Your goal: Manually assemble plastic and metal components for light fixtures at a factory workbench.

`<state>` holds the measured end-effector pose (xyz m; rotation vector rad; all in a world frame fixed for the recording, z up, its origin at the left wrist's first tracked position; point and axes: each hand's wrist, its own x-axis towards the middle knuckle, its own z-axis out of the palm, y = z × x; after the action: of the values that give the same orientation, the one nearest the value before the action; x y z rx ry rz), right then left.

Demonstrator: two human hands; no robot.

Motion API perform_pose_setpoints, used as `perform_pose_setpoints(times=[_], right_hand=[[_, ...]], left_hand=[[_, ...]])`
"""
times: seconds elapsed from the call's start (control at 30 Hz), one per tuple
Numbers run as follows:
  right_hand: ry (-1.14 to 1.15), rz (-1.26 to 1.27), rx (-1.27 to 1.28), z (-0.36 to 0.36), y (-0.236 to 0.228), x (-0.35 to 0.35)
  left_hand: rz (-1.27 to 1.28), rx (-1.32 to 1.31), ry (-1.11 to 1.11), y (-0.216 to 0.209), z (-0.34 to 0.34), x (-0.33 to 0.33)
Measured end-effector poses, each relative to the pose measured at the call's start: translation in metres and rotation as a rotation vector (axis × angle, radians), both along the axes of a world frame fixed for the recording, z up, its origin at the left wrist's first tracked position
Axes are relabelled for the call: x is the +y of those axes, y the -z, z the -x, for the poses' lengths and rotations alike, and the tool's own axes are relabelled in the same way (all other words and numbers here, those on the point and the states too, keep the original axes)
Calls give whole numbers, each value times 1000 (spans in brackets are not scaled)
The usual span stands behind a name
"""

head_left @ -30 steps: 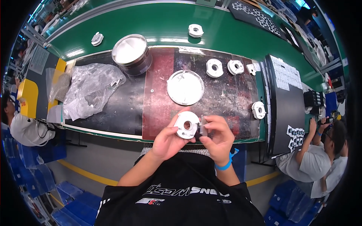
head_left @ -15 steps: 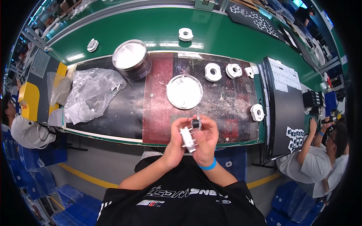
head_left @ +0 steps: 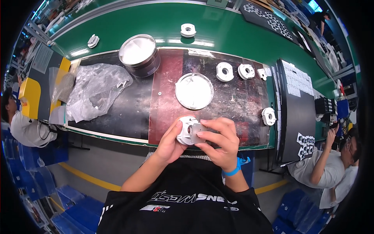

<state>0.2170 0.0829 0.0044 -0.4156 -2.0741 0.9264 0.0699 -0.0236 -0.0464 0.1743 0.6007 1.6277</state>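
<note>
My left hand (head_left: 168, 147) is closed around the rim of a white ring-shaped housing (head_left: 184, 135), held just over the bench's front edge. Between the fingertips and thumb of my right hand (head_left: 224, 145), which wears a blue wristband, is a thin grey metal plate (head_left: 198, 134). The plate sits at the right side of the housing, covering part of its round opening; whether the two touch cannot be told. Beyond my hands lies a round lid (head_left: 194, 91) with white paste-like stuff on it. Similar white housings stand at the right, one of them a white housing (head_left: 224, 72).
At the back left stands a metal tin (head_left: 144, 66) with white contents. A clear plastic bag (head_left: 95, 95) lies beside a yellow-and-grey machine (head_left: 33, 93). On the right are stacked black boards (head_left: 298, 117) with small parts. A co-worker (head_left: 327, 160) sits at the far right.
The white housing has turned, so its round opening now shows. My right hand has shifted right and holds the metal plate at the housing's side. The view has moved slightly.
</note>
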Motion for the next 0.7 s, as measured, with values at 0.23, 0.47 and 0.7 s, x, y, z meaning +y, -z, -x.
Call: perform_pose_setpoints(times=[0.23,0.47,0.7], right_hand=[[0,-106,-113,-1,4,-1],[25,-178,-146,-2,4,-1],[-26,-187,-188,-3,9,0]], left_hand=[[-71,13,20,-7,-2,2],[-29,141,-2,-18,-8,2],[8,222,-19,-18,-8,3]])
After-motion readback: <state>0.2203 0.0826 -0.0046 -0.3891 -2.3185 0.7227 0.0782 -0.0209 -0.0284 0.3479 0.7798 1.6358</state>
